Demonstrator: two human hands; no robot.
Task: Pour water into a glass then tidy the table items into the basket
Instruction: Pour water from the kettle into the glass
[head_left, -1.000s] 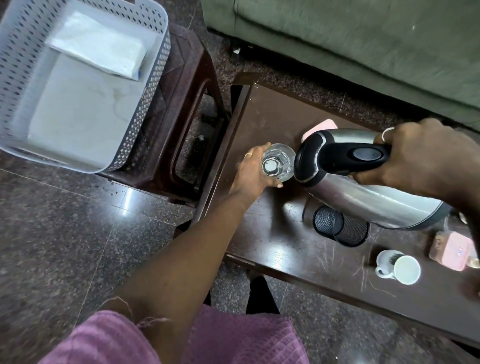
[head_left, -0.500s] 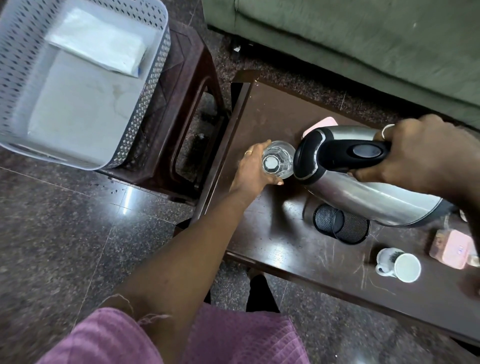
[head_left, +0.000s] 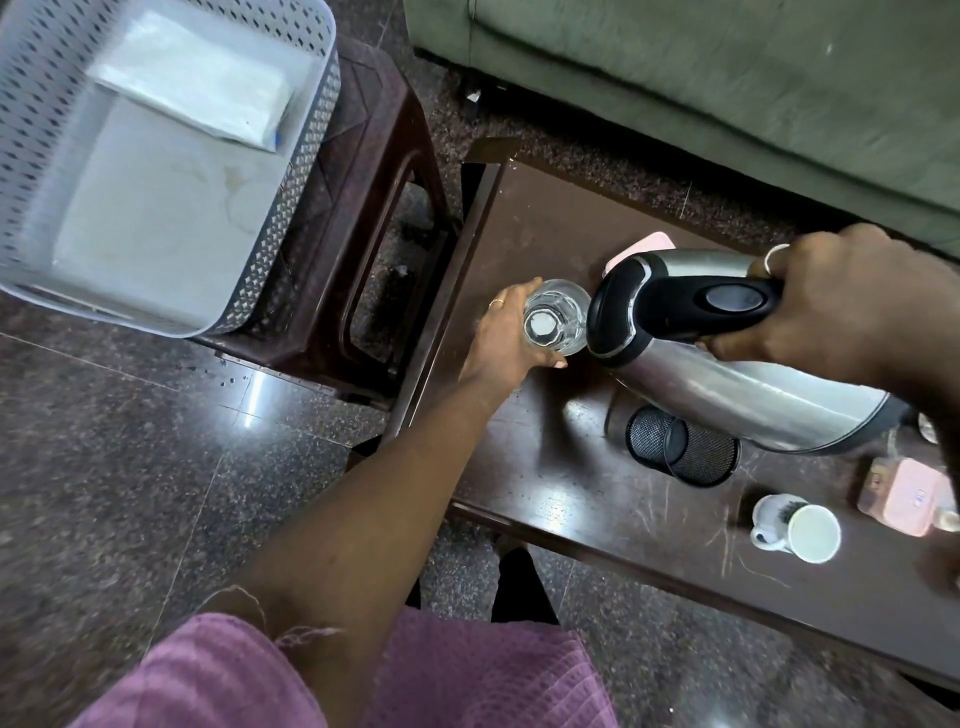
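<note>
A clear glass (head_left: 557, 323) stands on the dark wooden table (head_left: 524, 228) near its left edge. My left hand (head_left: 503, 338) wraps around the glass. My right hand (head_left: 831, 296) grips the black handle of a steel kettle (head_left: 727, 384), which is tipped with its spout end right beside the glass rim. A pale blue perforated basket (head_left: 291, 208) rests on a brown stool at the upper left and holds a folded white cloth (head_left: 197, 83). On the table lie a black mesh holder (head_left: 680, 447) on its side, a white mug (head_left: 800, 527) and a pink box (head_left: 904, 488).
A brown plastic stool (head_left: 384, 218) stands close to the table's left end. A green sofa (head_left: 727, 78) runs along the far side. A pink object (head_left: 647, 244) peeks out behind the kettle. The floor is dark speckled stone.
The kettle and glass stay together in the same hold. The view has drifted slightly; nothing else on the table has moved.
</note>
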